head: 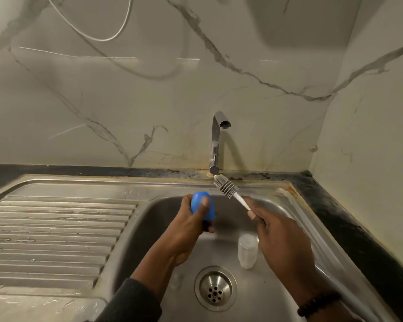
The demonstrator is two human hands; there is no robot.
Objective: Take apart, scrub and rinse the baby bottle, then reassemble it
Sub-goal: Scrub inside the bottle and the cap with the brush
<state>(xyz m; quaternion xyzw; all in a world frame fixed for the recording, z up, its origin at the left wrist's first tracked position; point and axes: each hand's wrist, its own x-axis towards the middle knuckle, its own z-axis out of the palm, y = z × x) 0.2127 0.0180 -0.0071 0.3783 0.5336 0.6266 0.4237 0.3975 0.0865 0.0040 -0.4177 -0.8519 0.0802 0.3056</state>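
1. Over the sink (296, 205), the left hand (191, 226) grips a blue bottle part (201, 204), fingers and thumb curled round it, held up above the basin.
2. Is it the cap or the collar? Can't tell from here; its open side is turned away and a dark bit shows below it.
3. The right hand (282, 238) holds the brush (226, 185) by its white handle, fingers wrapped tight, bristle head pointing up toward the tap (215, 140).
4. Brush head and blue part are near each other but apart, no contact yet.
5. The clear bottle body (247, 251) stands upside down in the basin, just beside the right hand and close above the drain (215, 288).
6. A small clear piece (176, 280), perhaps the teat, lies by the left forearm; it's too faint to be sure.
7. No water shows from the tap.
8. So the bottle is already apart, and my read is we're in the scrub step, working on the blue part.
9. Next move, I'd judge: tip the blue part so its opening faces the brush, bring the bristles inside and twist.
10. That calls for a firm left grip, since wet plastic slips, with rinsing and reassembly yet to come.
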